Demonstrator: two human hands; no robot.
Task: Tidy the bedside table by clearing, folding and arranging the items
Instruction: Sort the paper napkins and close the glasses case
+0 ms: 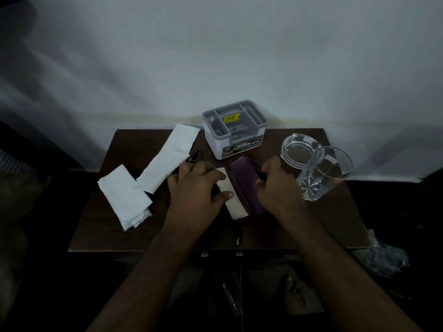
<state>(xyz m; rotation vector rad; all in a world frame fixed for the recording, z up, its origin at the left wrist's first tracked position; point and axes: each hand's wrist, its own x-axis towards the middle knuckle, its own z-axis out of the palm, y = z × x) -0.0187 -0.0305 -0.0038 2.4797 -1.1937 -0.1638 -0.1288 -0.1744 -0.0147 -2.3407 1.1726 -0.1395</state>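
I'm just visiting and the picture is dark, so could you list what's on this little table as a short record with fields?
table: dark wooden table against a pale wall
open case: purple case lying open at the middle, pale lining showing
left hand: left hand rests on the case's pale half
right hand: right hand at the case's right edge, fingers curled; what it grips is unclear
cloths: two white cloths, folded, at left
organiser: grey organiser box at the back
glassware: clear glass and glass ashtray at right

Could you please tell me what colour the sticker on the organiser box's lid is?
Yellow sticker, seen in the head view.
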